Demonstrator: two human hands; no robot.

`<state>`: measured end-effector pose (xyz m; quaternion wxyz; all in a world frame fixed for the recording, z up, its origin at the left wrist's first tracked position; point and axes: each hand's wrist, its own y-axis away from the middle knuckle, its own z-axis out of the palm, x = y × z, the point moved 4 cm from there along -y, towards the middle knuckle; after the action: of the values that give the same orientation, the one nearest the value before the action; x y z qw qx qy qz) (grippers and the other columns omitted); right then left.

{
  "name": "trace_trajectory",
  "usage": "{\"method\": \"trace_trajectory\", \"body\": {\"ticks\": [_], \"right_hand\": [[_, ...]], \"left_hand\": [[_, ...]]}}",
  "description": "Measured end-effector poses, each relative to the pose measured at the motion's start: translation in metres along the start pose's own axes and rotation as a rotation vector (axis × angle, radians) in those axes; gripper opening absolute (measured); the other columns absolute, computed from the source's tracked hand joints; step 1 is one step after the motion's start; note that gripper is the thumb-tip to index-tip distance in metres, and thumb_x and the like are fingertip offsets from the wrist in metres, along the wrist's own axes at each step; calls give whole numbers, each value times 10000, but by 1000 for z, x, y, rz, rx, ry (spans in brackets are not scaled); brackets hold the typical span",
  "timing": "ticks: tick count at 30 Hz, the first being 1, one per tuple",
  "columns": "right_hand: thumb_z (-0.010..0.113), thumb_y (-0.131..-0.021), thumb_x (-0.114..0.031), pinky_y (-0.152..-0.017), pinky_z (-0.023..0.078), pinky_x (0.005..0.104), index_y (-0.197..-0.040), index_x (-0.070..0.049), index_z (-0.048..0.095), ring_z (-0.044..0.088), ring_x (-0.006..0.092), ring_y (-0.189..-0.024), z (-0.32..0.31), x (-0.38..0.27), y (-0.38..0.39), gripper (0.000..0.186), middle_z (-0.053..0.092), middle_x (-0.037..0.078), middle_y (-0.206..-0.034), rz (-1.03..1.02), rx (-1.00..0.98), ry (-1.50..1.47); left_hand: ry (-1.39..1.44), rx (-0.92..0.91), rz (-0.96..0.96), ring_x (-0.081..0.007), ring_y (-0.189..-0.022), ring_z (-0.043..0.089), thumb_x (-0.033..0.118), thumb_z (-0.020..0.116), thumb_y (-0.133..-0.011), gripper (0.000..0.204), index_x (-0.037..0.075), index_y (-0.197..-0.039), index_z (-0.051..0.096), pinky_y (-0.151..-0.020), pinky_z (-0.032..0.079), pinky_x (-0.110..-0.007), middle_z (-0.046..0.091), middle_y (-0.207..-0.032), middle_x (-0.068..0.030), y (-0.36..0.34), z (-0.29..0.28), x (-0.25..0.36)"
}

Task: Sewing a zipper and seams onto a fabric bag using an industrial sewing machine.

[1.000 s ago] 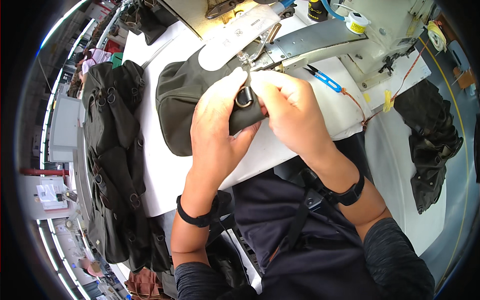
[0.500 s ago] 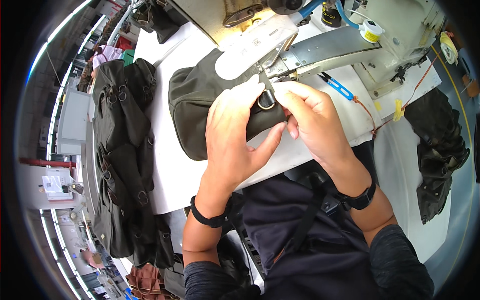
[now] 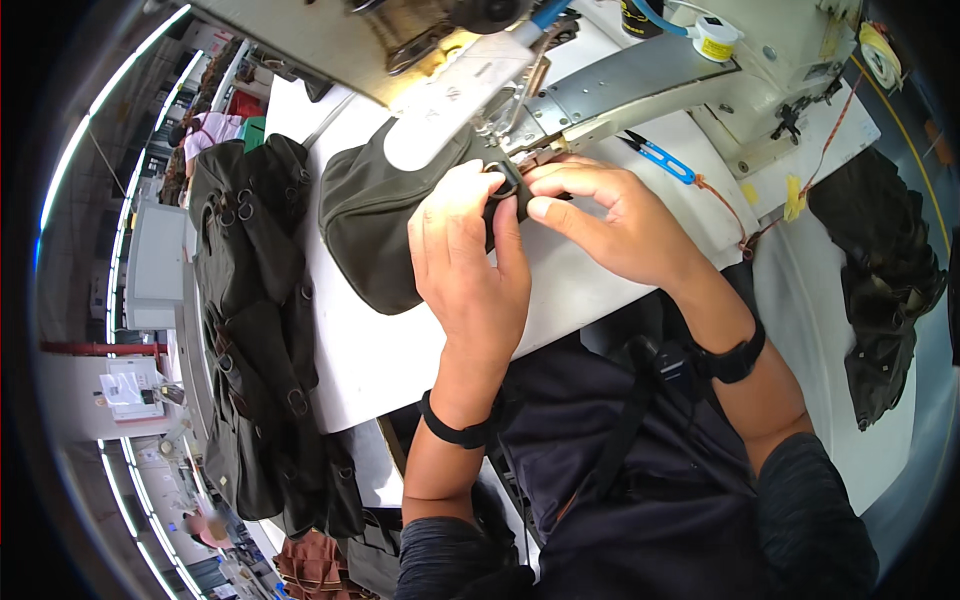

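A dark olive fabric bag (image 3: pixel 375 225) lies at the sewing machine (image 3: pixel 600 95), its upper edge beneath the machine's pale guard plate. My left hand (image 3: pixel 465 235) pinches the bag's right end beside a dark tab with a metal ring (image 3: pixel 504 180). From the other side my right hand (image 3: pixel 610 215) closes its thumb and fingers on the same end, close to the machine arm's tip. The fingertips of both hands nearly meet there. My fingers cover part of the fabric and tab.
Blue thread snips (image 3: pixel 665 160) on an orange cord lie right of my hands. Several olive bags (image 3: pixel 250 300) are heaped at the left, more dark pieces (image 3: pixel 880 280) at the right. A reddish-brown bag (image 3: pixel 315 567) sits lower left. A person (image 3: pixel 208 130) is far left.
The bag's right end has been folded and drawn in nearer the machine tip. My left thumb has come up to the ring tab, and my right fingers have shifted left onto the edge.
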<state>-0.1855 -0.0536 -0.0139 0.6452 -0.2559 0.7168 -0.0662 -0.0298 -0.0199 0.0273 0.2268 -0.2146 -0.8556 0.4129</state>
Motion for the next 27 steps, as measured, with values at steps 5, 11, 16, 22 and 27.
{"method": "trace_trajectory", "body": {"ticks": [5,11,16,22,27], "right_hand": [[666,-1003,-156,-949,485,309,-1105,8,725,612,116,-1046,8,24,-4,202,715,60,-1104,87,-73,-212],[688,-977,-109,-812,522,233,-1041,25,742,648,66,-903,15,9,8,158,745,32,-953,116,97,-414],[707,-961,-108,-749,533,226,-980,38,756,647,50,-820,18,-4,9,155,740,10,-872,135,204,-483],[709,-956,-115,-734,527,219,-971,43,755,634,37,-817,19,-4,5,165,737,-1,-854,148,231,-520],[710,-954,-120,-719,518,217,-976,48,751,625,34,-807,16,-3,2,175,736,0,-855,140,237,-425]], "left_hand": [[148,81,-72,-240,-1090,678,-30,766,-888,271,1,-1124,638,-971,522,-345,687,-1196,-157,5,18,-3],[603,118,-420,-196,-1028,699,-19,762,-909,181,-14,-1049,647,-881,572,-295,678,-1231,-199,10,15,-8],[638,68,-453,-147,-1013,689,-22,731,-940,142,-25,-1054,646,-847,583,-255,666,-1246,-192,4,7,-6],[628,82,-462,-164,-1030,687,-15,733,-940,111,-22,-1038,682,-881,587,-290,668,-1245,-186,-1,8,-7],[603,94,-450,-166,-1035,687,-9,732,-943,105,-16,-1042,698,-882,586,-294,672,-1240,-178,-2,12,-10]]}}
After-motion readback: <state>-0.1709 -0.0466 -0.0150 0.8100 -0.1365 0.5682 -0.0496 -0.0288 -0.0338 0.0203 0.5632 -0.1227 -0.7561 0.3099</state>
